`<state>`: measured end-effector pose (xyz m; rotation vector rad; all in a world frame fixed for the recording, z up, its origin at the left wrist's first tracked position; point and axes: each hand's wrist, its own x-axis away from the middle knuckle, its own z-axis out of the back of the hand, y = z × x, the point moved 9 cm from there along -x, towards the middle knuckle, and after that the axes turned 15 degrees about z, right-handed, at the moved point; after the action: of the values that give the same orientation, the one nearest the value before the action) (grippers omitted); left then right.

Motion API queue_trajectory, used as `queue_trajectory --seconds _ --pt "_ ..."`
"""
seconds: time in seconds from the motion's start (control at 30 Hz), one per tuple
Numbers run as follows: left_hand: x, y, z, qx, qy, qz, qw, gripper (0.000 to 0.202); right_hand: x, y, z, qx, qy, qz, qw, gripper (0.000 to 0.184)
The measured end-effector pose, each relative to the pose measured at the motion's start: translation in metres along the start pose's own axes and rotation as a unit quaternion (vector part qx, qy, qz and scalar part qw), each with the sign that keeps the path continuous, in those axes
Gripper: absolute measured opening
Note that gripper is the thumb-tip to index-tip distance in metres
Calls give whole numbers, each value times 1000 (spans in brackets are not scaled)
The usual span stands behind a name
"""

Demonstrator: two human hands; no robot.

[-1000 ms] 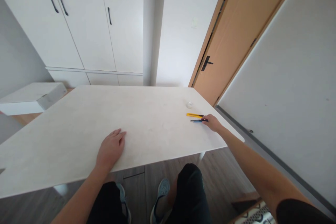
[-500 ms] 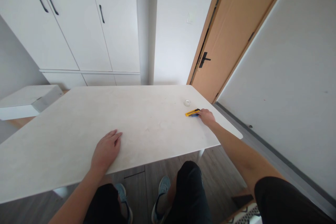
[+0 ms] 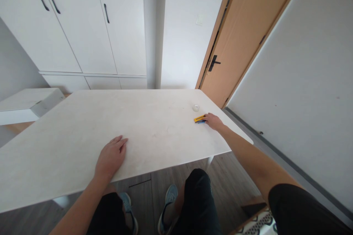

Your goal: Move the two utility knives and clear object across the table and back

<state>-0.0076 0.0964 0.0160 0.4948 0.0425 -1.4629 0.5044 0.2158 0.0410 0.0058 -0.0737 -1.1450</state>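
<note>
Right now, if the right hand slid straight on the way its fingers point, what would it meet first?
The right hand already touches the yellow cutter and blue pen; beyond them, probably bare table, the small clear roll lying slightly aside.

No readable text, labels, brands, numbers or signs anywhere; yellow cutter [image 3: 199,118] by the right hand [image 3: 213,120] is too small to show any marking, table [image 3: 82,125], cabinet doors [image 3: 82,22] and wooden door [image 3: 248,33] all carry plain, unmarked surfaces

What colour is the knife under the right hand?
Yellow, beside something blue; the head view shows the knife at the right hand.
</note>
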Motion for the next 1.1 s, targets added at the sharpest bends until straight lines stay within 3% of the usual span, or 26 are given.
queue_trajectory --seconds 0.2,0.6,0.73,0.83,0.93,1.03,1.1 --pt "0 -1 1 2 3 5 1000 50 -5 -1 1 0 2 -27 1000 33" --pt "0 1 1 -4 -2 5 1000 51 13 4 4 48 -2 -50 998 35" --pt "0 1 2 -8 -1 6 1000 51 14 -4 19 28 53 -84 995 46" --pt "0 1 1 -16 3 3 1000 51 10 -40 28 -26 108 -81 991 43" --pt "0 0 0 -16 11 -6 1000 49 -7 -118 20 -100 89 47 990 40" --pt "0 -2 -4 -11 14 -17 1000 50 -17 -188 11 -120 68 141 980 59" --pt "1 -3 -6 -9 15 -21 1000 51 -19 -212 2 -114 61 151 980 71"
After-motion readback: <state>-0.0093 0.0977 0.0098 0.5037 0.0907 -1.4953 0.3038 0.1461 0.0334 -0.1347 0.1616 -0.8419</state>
